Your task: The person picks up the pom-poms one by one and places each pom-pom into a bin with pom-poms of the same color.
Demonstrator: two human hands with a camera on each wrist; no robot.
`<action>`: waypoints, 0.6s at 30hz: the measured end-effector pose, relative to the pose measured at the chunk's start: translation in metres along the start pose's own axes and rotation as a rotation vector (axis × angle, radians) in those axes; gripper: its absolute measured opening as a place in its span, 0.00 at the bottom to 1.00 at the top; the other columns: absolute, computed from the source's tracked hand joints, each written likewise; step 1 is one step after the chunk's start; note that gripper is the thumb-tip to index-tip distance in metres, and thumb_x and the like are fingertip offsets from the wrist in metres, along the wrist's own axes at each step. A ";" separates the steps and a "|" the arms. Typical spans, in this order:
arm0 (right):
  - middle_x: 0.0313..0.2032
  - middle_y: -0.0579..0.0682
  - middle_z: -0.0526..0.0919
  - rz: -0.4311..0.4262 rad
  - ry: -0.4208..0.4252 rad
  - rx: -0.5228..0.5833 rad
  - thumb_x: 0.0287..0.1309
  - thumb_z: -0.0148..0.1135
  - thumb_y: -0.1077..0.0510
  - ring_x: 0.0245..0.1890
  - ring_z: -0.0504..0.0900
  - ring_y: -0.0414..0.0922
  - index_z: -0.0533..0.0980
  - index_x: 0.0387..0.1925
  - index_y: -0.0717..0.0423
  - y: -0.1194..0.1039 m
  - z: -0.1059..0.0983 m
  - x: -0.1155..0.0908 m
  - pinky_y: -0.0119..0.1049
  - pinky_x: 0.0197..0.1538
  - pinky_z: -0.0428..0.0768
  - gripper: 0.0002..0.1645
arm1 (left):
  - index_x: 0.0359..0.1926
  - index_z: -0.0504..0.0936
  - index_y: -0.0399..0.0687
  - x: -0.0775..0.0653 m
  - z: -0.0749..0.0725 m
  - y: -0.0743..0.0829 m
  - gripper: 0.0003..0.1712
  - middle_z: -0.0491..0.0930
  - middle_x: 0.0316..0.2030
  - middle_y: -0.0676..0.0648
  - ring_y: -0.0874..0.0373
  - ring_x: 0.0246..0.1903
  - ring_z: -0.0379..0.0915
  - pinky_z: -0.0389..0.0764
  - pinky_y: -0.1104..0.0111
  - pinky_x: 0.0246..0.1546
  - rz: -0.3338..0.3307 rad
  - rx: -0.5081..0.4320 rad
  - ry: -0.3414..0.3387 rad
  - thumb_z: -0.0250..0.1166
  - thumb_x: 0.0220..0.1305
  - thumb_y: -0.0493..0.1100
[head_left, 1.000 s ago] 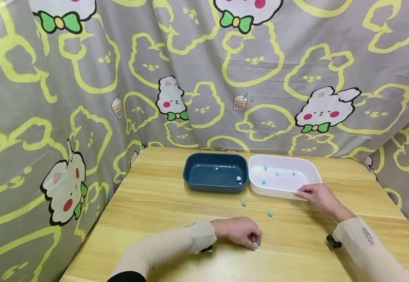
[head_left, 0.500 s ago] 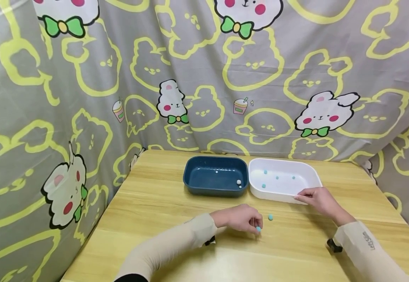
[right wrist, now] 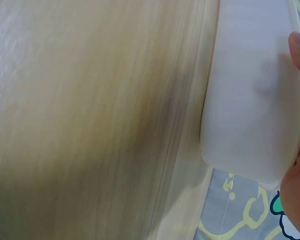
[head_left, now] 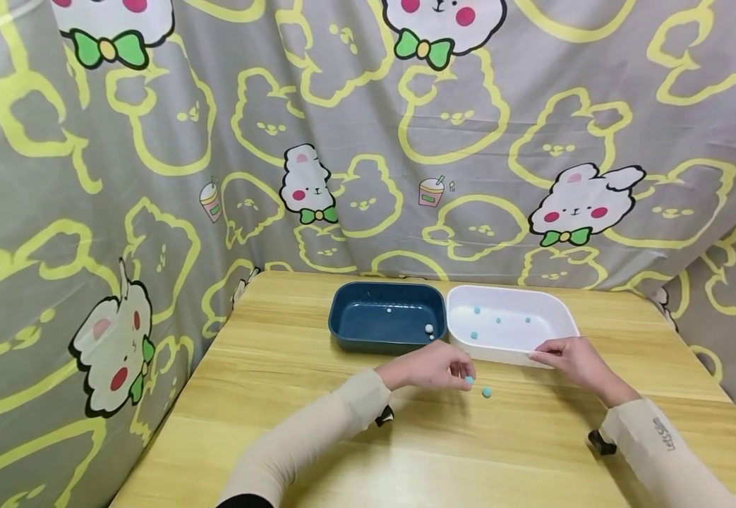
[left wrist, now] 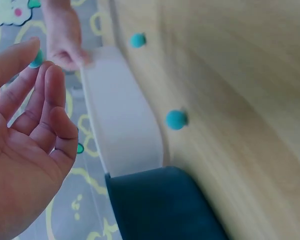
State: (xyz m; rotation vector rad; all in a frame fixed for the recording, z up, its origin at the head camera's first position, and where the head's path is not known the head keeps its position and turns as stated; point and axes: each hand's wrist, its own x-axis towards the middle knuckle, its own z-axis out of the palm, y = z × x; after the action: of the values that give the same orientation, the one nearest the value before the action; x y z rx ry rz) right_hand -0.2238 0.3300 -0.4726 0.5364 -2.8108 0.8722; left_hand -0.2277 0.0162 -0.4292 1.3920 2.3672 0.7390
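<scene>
My left hand [head_left: 434, 365] pinches a small teal ball [left wrist: 36, 59] between thumb and fingertips, in front of the two bins. Just beside it a second teal ball [head_left: 486, 392] lies on the table. The left wrist view shows another loose ball [left wrist: 176, 119] near the bins, hidden behind my left hand in the head view. With thumb and fingers my right hand [head_left: 574, 358] grips the front right rim of the white bin [right wrist: 255, 100]. Inside that bin lie several teal balls [head_left: 474, 335].
A dark blue bin [head_left: 387, 346] stands against the white one's left side, holding a larger white ball [head_left: 429, 329] and smaller white ones. The wooden table [head_left: 266, 374] ends at a patterned curtain [head_left: 368, 127] behind the bins.
My left hand has lifted the teal ball off the table and carried it forward toward the bins, covering one loose ball. My right hand stays on the white bin's rim.
</scene>
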 end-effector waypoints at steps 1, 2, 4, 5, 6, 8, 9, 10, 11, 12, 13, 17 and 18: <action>0.20 0.38 0.82 0.002 -0.002 -0.001 0.54 0.68 0.52 0.20 0.67 0.33 0.84 0.25 0.48 0.000 0.000 0.000 0.29 0.25 0.67 0.06 | 0.37 0.81 0.51 0.001 -0.002 0.000 0.03 0.77 0.30 0.62 0.74 0.31 0.70 0.70 0.83 0.35 -0.003 -0.002 0.010 0.64 0.64 0.43; 0.20 0.38 0.82 0.004 -0.004 -0.002 0.54 0.68 0.52 0.20 0.67 0.33 0.84 0.25 0.48 0.000 0.000 0.000 0.29 0.24 0.67 0.06 | 0.37 0.81 0.51 0.002 -0.003 0.000 0.03 0.77 0.30 0.62 0.74 0.31 0.70 0.70 0.83 0.36 -0.005 -0.011 0.019 0.64 0.64 0.44; 0.20 0.39 0.82 0.006 -0.004 -0.005 0.54 0.68 0.52 0.20 0.67 0.33 0.84 0.25 0.48 0.000 0.000 0.000 0.29 0.24 0.67 0.06 | 0.38 0.82 0.51 0.004 -0.006 -0.001 0.04 0.77 0.31 0.61 0.73 0.32 0.71 0.70 0.83 0.36 -0.006 -0.028 0.035 0.63 0.64 0.44; 0.20 0.39 0.82 0.006 -0.005 -0.004 0.54 0.68 0.52 0.20 0.67 0.33 0.84 0.25 0.48 0.000 0.000 0.000 0.29 0.24 0.67 0.06 | 0.38 0.82 0.50 0.005 -0.007 -0.001 0.04 0.77 0.31 0.61 0.73 0.32 0.71 0.70 0.83 0.37 -0.007 -0.034 0.040 0.63 0.64 0.44; 0.20 0.39 0.82 0.006 -0.004 -0.004 0.54 0.68 0.52 0.20 0.67 0.33 0.84 0.25 0.49 0.000 0.000 0.000 0.29 0.24 0.67 0.07 | 0.38 0.82 0.50 0.006 -0.008 -0.002 0.04 0.77 0.30 0.61 0.73 0.32 0.71 0.70 0.83 0.37 -0.008 -0.039 0.047 0.63 0.64 0.44; 0.20 0.39 0.82 0.006 -0.004 -0.005 0.54 0.68 0.52 0.20 0.67 0.33 0.84 0.25 0.49 0.000 0.000 0.000 0.29 0.24 0.67 0.07 | 0.38 0.82 0.50 0.008 -0.010 -0.002 0.04 0.77 0.30 0.61 0.73 0.32 0.71 0.71 0.83 0.37 -0.017 -0.050 0.055 0.63 0.64 0.44; 0.20 0.39 0.82 0.005 -0.003 -0.004 0.54 0.68 0.52 0.20 0.67 0.33 0.84 0.25 0.49 0.001 0.000 0.000 0.29 0.25 0.67 0.07 | 0.38 0.82 0.51 0.009 -0.011 -0.001 0.04 0.77 0.30 0.61 0.72 0.32 0.71 0.71 0.82 0.36 -0.024 -0.060 0.061 0.63 0.64 0.44; 0.20 0.38 0.82 0.005 -0.001 -0.005 0.54 0.68 0.52 0.20 0.67 0.33 0.84 0.25 0.49 0.001 0.000 0.000 0.29 0.25 0.67 0.07 | 0.38 0.82 0.51 0.011 -0.011 -0.001 0.04 0.77 0.30 0.60 0.72 0.32 0.71 0.71 0.82 0.36 -0.031 -0.071 0.066 0.63 0.64 0.43; 0.20 0.38 0.82 0.004 0.001 -0.005 0.54 0.68 0.53 0.20 0.67 0.33 0.84 0.25 0.49 0.001 0.000 0.000 0.29 0.25 0.67 0.07 | 0.38 0.82 0.52 0.012 -0.012 -0.001 0.03 0.77 0.30 0.61 0.72 0.32 0.71 0.71 0.82 0.36 -0.038 -0.075 0.070 0.63 0.64 0.44; 0.20 0.38 0.82 0.001 0.005 -0.004 0.54 0.68 0.53 0.20 0.68 0.33 0.84 0.25 0.49 0.001 0.000 -0.001 0.29 0.25 0.67 0.06 | 0.38 0.81 0.52 0.014 -0.013 -0.001 0.03 0.77 0.30 0.61 0.72 0.32 0.71 0.71 0.82 0.36 -0.044 -0.080 0.076 0.63 0.64 0.43; 0.20 0.38 0.82 -0.002 0.007 -0.004 0.54 0.68 0.53 0.20 0.68 0.33 0.84 0.25 0.49 0.001 0.000 -0.001 0.29 0.25 0.68 0.06 | 0.38 0.81 0.52 0.015 -0.013 -0.001 0.02 0.77 0.30 0.60 0.71 0.31 0.71 0.72 0.81 0.35 -0.050 -0.086 0.082 0.63 0.64 0.43; 0.20 0.38 0.82 -0.012 0.012 -0.008 0.54 0.69 0.53 0.20 0.68 0.33 0.84 0.25 0.48 0.002 0.001 0.000 0.29 0.25 0.68 0.06 | 0.37 0.81 0.53 0.020 -0.016 -0.001 0.02 0.76 0.29 0.60 0.71 0.31 0.71 0.72 0.81 0.34 -0.071 -0.105 0.103 0.63 0.64 0.44; 0.20 0.38 0.82 -0.013 0.011 -0.008 0.54 0.68 0.53 0.20 0.68 0.33 0.84 0.25 0.49 0.002 0.001 0.000 0.29 0.25 0.68 0.06 | 0.37 0.81 0.53 0.022 -0.017 -0.001 0.02 0.77 0.29 0.60 0.70 0.31 0.71 0.72 0.80 0.34 -0.072 -0.111 0.107 0.63 0.64 0.44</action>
State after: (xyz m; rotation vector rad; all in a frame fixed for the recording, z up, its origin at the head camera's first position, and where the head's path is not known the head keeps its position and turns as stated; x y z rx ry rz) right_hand -0.2243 0.3311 -0.4746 0.5464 -2.7970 0.8586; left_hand -0.2469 0.0301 -0.4159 1.2444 2.4025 0.9311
